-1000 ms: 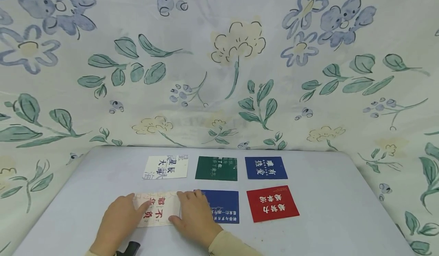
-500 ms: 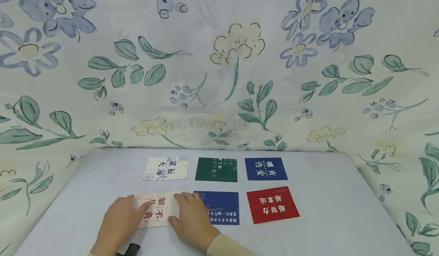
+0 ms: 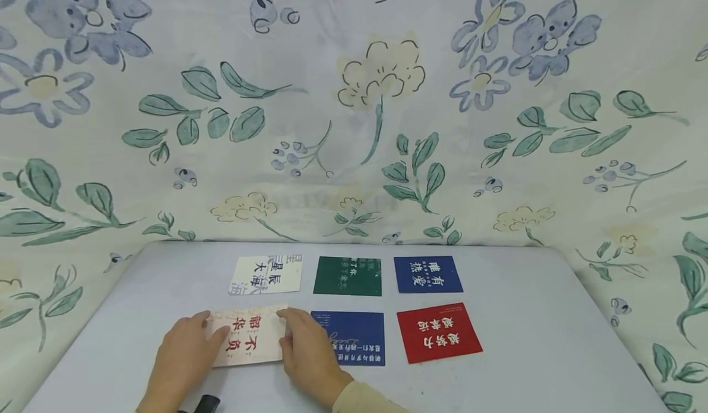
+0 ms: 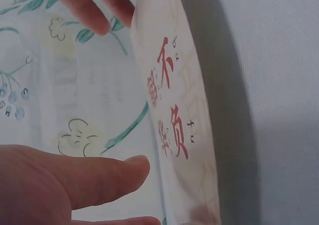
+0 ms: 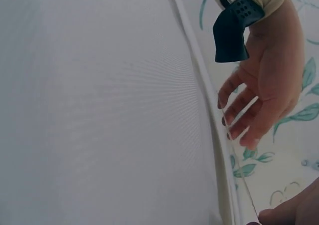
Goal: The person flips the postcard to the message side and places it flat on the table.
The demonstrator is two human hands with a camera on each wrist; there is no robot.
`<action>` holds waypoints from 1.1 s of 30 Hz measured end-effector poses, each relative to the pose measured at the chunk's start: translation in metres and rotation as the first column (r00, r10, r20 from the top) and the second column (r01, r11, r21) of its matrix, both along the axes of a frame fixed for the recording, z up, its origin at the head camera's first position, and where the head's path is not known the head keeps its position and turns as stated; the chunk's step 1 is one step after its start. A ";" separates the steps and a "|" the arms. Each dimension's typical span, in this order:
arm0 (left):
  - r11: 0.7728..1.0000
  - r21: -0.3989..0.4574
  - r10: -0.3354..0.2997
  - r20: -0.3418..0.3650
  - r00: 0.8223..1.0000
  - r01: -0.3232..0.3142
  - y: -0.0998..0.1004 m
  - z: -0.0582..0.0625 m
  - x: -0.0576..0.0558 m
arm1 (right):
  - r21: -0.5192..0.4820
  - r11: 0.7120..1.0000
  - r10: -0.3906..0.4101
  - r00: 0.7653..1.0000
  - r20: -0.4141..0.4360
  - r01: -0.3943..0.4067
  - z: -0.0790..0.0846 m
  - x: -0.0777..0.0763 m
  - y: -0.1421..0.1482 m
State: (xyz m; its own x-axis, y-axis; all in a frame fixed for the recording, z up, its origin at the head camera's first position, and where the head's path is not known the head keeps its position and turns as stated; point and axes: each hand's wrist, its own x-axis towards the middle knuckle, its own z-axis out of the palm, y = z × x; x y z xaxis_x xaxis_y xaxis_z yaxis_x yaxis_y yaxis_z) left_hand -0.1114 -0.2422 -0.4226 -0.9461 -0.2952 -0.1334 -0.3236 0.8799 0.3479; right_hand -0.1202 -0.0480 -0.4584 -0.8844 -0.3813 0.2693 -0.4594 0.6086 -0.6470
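A cream card with red characters [image 3: 251, 339] is held between both hands at the front left of the table. My left hand [image 3: 182, 354] grips its left end, fingertips at the far corner and thumb over the face. At the right end, my right hand [image 3: 312, 354] holds the edge, with fingertips at the far corner and the thumb lower down. The card's printed face [image 4: 174, 105] stands at a steep slant in the left wrist view, a shadow beside it. In the right wrist view, the left hand [image 5: 271, 80] shows beyond the card's thin edge.
Behind lie a white card [image 3: 265, 275], a green card [image 3: 347, 276] and a blue card [image 3: 428, 275]. A second blue card [image 3: 359, 333], partly covered by the right hand, and a red card [image 3: 439, 333] lie to the right. Floral cloth [image 3: 332, 155] hangs behind the table.
The cream card's far edge has risen slightly and the card has shifted a little left. The right hand has drawn in, uncovering more of the nearer blue card. The other cards stay put.
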 end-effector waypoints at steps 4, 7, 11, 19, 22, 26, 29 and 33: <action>1.000 0.003 0.016 -0.037 0.999 -0.016 -0.001 -0.001 0.000 | -0.052 0.999 -0.008 1.000 -0.012 0.007 0.000 -0.001 0.000; 1.000 0.015 0.026 -0.060 0.998 -0.026 0.000 0.001 -0.001 | -0.078 0.997 -0.023 0.999 -0.025 0.021 0.000 -0.002 0.000; 0.997 0.038 0.063 -0.074 0.995 -0.060 0.000 0.003 -0.001 | -0.099 0.995 -0.035 0.999 -0.017 0.033 0.000 -0.002 -0.001; 0.995 0.059 0.092 -0.131 0.987 -0.085 -0.005 0.006 0.001 | -0.176 0.983 -0.043 0.999 0.030 0.048 0.002 -0.001 -0.001; 0.994 0.058 0.096 -0.151 0.984 -0.088 -0.006 0.007 0.003 | -0.207 0.977 -0.044 0.997 0.066 0.056 0.003 -0.002 -0.002; 0.993 0.064 0.107 -0.172 0.979 -0.098 -0.006 0.006 0.003 | -0.242 0.968 -0.045 0.994 0.100 0.069 0.003 -0.002 0.000; 0.993 0.069 0.111 -0.180 0.977 -0.100 -0.006 0.005 0.002 | -0.259 0.962 -0.054 0.992 0.114 0.082 0.002 -0.003 0.001; 0.991 0.072 0.121 -0.179 0.977 -0.109 -0.007 0.005 0.002 | -0.277 0.956 -0.065 0.991 0.117 0.095 0.001 -0.004 0.001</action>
